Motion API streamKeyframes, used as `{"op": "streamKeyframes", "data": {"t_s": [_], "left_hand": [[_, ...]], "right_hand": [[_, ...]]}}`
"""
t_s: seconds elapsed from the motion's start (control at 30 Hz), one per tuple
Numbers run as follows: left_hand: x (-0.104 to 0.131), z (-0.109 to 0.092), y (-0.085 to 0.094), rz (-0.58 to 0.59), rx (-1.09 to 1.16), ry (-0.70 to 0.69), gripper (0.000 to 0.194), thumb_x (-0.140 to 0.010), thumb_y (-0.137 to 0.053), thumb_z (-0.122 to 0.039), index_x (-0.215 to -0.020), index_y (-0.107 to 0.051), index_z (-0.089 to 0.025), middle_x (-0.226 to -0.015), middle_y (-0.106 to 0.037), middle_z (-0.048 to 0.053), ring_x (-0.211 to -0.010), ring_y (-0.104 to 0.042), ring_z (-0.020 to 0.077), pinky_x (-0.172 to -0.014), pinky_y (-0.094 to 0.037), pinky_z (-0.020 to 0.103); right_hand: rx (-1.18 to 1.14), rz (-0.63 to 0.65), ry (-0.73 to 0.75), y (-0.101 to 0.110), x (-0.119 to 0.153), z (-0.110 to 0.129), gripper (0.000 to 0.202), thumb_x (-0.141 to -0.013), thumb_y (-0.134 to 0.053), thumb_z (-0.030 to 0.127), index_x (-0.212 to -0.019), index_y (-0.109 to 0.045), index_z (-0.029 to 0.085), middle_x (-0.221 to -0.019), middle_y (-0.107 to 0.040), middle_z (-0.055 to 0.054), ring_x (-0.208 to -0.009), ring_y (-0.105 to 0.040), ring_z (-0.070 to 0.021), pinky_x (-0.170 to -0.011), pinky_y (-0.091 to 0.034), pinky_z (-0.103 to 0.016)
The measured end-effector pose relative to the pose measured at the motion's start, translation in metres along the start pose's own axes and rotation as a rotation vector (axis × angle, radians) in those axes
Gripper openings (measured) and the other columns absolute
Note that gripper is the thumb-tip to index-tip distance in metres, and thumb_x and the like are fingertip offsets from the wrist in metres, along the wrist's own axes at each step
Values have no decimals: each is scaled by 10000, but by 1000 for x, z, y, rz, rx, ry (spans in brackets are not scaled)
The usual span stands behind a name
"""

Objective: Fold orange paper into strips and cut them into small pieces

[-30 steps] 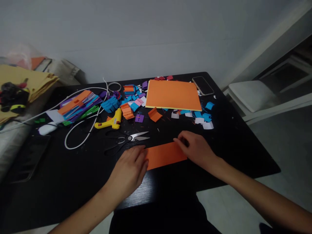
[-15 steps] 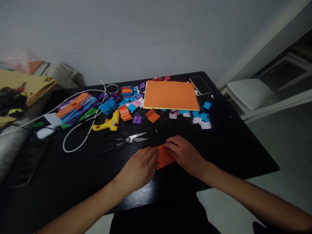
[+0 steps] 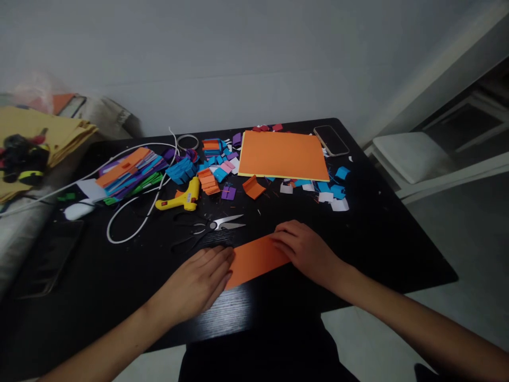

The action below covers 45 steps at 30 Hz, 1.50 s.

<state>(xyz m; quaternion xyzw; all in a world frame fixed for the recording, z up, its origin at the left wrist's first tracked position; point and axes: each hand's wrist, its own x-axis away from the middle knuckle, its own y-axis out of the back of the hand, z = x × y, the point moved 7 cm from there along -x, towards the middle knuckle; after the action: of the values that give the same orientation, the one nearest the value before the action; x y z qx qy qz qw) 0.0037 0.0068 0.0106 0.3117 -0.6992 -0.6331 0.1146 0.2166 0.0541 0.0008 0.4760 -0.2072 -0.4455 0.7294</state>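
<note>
A folded-looking orange paper strip (image 3: pixel 254 261) lies slantwise on the black table near its front edge. My left hand (image 3: pixel 202 282) has its closed fingers over the strip's left end, covering that end. At the right end, my right hand (image 3: pixel 307 250) grips the paper between thumb and fingers. Open-bladed scissors (image 3: pixel 214 225) with black handles rest just beyond my left hand, blades pointing right. Behind them lies a yellow glue gun (image 3: pixel 181 200). A small creased orange paper piece (image 3: pixel 253 188) sits past the strip.
An orange sheet stack (image 3: pixel 283 155) lies at the back, with a phone (image 3: pixel 331 140) on its right. Cut paper bits (image 3: pixel 338 191) surround it. A looped white cable (image 3: pixel 113 240), a paper bundle (image 3: pixel 133 168) and a dark flat device (image 3: pixel 51 259) occupy the left side.
My left hand has slid left and toward me along the orange strip, exposing more of it. My right hand stays at the right end. The view has shifted slightly.
</note>
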Motion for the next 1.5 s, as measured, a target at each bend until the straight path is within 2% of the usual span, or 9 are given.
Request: {"op": "streamKeyframes", "data": {"t_s": [0.27,0.53,0.63,0.7,0.77,0.83,0.93,1.2,1.5], "left_hand": [[28,3,2,16,-93,-32,354,-1054,-508,-169,-1346,-691,-89,-1341,-748,166,-1207,-724,308,-1008,-609,446],[35,13,17,-11,-30,33,297,-1055,-507,-157,-1274,-706,-125,-1212,-786,122,-1170,-732,280,-1018,-603,430],[27,22,20,-76,56,163,239,-1073,-494,-187,-1169,-709,-149,-1136,-782,105,-1064,-747,235,-966,-608,381],[18,30,13,-51,126,323,236,-1089,-480,-258,-1072,-695,-162,-1039,-769,90,-922,-745,211,-844,-609,345],[8,37,0,53,164,501,274,-1090,-483,-336,-946,-661,-185,-878,-732,51,-786,-719,206,-693,-557,322],[0,42,-14,201,182,643,280,-1082,-499,-372,-908,-634,-200,-856,-726,36,-752,-711,207,-645,-491,309],[-9,46,-22,298,184,715,236,-1063,-537,-358,-903,-626,-208,-898,-745,42,-771,-716,220,-632,-427,305],[-9,51,-23,348,211,743,220,-1053,-552,-369,-895,-608,-226,-871,-751,29,-769,-724,237,-619,-361,307],[-8,51,-25,354,249,731,253,-1064,-504,-397,-911,-603,-221,-932,-763,51,-799,-722,247,-647,-386,316]], "right_hand": [[12,18,3,-2,1,-2,203,-1036,-585,151,-1130,-763,178,-1130,-748,-103,-1007,-689,-259,-905,-590,-442],[82,42,18,0,-9,7,182,-1001,-570,120,-1029,-748,147,-1041,-737,-118,-959,-662,-264,-895,-553,-437],[90,63,5,-7,-22,20,148,-1016,-600,171,-937,-723,145,-968,-724,-106,-913,-660,-249,-877,-526,-406],[34,114,-21,-15,-32,31,183,-1038,-618,230,-893,-703,156,-949,-716,-86,-890,-666,-219,-826,-508,-349],[2,200,-41,-26,-43,42,233,-1065,-602,293,-899,-692,156,-918,-711,-70,-846,-663,-199,-778,-488,-324],[4,292,-77,-35,-52,49,239,-1073,-599,332,-940,-692,157,-944,-719,-73,-882,-673,-208,-765,-474,-319],[5,326,-93,-39,-60,53,218,-1063,-617,289,-904,-688,156,-951,-721,-75,-906,-675,-209,-765,-458,-310],[1,299,-222,-30,-51,25,211,-1024,-656,242,-823,-656,178,-865,-691,-46,-831,-653,-196,-698,-398,-310],[11,211,-400,15,-14,-48,262,-1025,-616,279,-775,-617,202,-812,-672,-39,-736,-628,-195,-656,-376,-318]]}}
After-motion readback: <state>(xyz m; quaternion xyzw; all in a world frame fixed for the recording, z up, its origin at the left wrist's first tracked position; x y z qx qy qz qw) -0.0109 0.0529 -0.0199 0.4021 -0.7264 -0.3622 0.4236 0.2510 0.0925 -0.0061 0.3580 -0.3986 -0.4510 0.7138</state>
